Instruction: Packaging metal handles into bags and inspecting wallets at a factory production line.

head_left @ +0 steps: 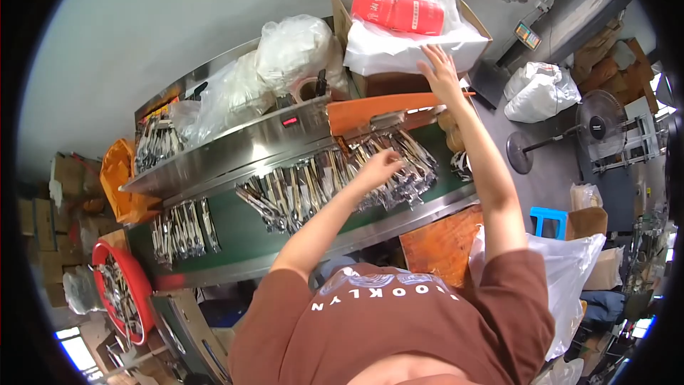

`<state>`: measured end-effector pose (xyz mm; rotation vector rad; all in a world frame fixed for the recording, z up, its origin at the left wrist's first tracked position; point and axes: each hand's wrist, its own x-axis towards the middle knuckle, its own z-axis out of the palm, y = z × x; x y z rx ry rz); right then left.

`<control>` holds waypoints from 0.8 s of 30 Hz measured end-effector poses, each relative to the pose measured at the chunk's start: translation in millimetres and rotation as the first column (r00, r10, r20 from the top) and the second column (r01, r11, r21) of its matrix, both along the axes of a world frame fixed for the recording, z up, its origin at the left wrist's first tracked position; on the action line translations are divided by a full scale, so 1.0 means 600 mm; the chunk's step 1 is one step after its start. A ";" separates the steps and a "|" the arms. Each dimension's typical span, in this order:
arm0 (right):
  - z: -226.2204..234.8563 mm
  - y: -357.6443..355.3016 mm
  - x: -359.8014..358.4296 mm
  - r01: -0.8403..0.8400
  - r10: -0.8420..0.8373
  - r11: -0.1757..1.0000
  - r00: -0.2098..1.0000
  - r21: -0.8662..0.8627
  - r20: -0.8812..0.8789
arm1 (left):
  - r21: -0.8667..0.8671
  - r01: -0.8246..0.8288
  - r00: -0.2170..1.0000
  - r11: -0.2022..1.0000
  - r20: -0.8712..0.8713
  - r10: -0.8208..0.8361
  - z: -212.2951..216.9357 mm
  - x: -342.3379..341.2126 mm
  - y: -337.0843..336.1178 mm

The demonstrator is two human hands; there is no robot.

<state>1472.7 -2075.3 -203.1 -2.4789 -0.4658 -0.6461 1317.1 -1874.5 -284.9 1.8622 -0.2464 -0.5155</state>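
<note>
My left hand (380,169) is over the green belt, its fingers curled in among rows of metal cutlery in clear plastic sleeves (303,189). Whatever its fingertips grip is too small to make out. Farther off and to the right, my right hand (442,75) is raised with the fingers stretched apart and holds nothing. It reaches in front of a cardboard box (340,11) lined with white plastic. Red packs (399,13) lie on that lining. More sleeved cutlery (399,157) lies just right of my left hand.
A steel ledge (235,150) and an orange panel (385,110) border the belt (246,239). Bulging clear bags (296,50) stand behind. At left are an orange bag (117,178) and a red tub of cutlery (142,278); at right, a standing fan (597,127) and white sack (541,93).
</note>
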 end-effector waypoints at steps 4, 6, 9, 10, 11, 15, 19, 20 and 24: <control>-0.029 -0.014 0.189 0.036 -0.184 0.948 0.873 -0.316 -0.452 | -0.173 -0.230 0.958 0.958 -0.212 0.192 -0.019 0.036 0.131; -0.026 -0.041 0.237 0.101 -0.148 0.987 0.856 -0.121 -0.494 | -0.209 -0.289 0.945 0.934 -0.219 0.243 -0.017 0.050 0.173; -0.037 -0.053 0.259 0.153 -0.189 0.980 0.912 -0.125 -0.364 | -0.283 -0.383 0.921 0.879 -0.191 0.340 -0.015 0.059 0.194; -0.031 -0.051 0.264 0.198 -0.255 0.959 0.916 -0.204 -0.310 | -0.303 -0.383 0.919 0.873 -0.217 0.328 -0.016 0.064 0.187; -0.022 -0.052 0.266 0.192 -0.252 0.958 0.918 -0.214 -0.305 | -0.322 -0.380 0.919 0.867 -0.241 0.313 -0.014 0.070 0.174; 0.045 0.057 0.180 0.157 -0.034 0.904 0.954 0.398 -0.298 | -0.376 -0.273 0.961 0.886 -0.143 0.236 0.050 0.094 0.105; 0.123 0.146 0.019 0.080 0.215 0.778 0.898 0.624 -0.384 | -0.574 -0.416 0.862 0.705 -0.001 0.507 0.087 0.102 0.022; 0.140 0.149 -0.016 0.116 0.310 0.687 0.846 0.718 -0.433 | -0.697 -0.349 0.901 0.626 -0.065 0.430 0.102 0.103 0.009; 0.173 0.137 -0.114 -0.099 0.246 0.820 0.950 0.564 -0.191 | -0.897 -0.143 0.960 0.418 -0.022 0.281 0.190 0.047 -0.012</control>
